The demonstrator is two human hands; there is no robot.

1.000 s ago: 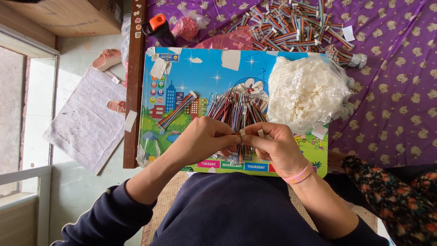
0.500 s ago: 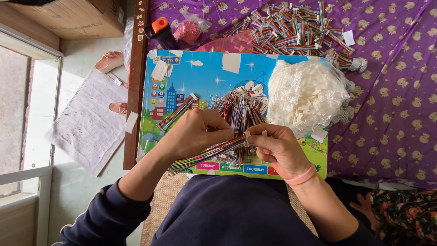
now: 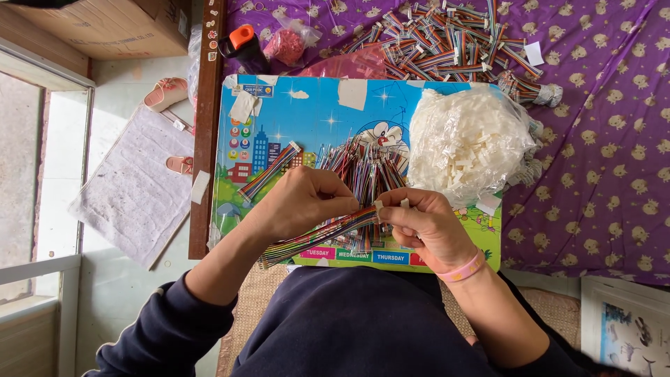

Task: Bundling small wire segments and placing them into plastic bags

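So a loose ribbon cable (image 3: 269,171) is left lying near the board's (image 3: 307,112) left edge, with some bare board around it. The multicoloured wire strip (image 3: 314,237) is pinched by the left hand (image 3: 300,202), fingers closed on it, over the near edge. Its tip is gripped by the right hand (image 3: 426,227). The bag of white connectors (image 3: 467,143) is crowded against the right edge.

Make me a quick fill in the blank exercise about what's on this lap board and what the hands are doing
1. Both hands hold a flat multicoloured ribbon cable; its free end trails toward the person's ____ side.
2. The clear bag on the cartoon board holds small ____ plastic pieces.
3. The right hand wears a ____ wristband.

Missing words: left; white; pink
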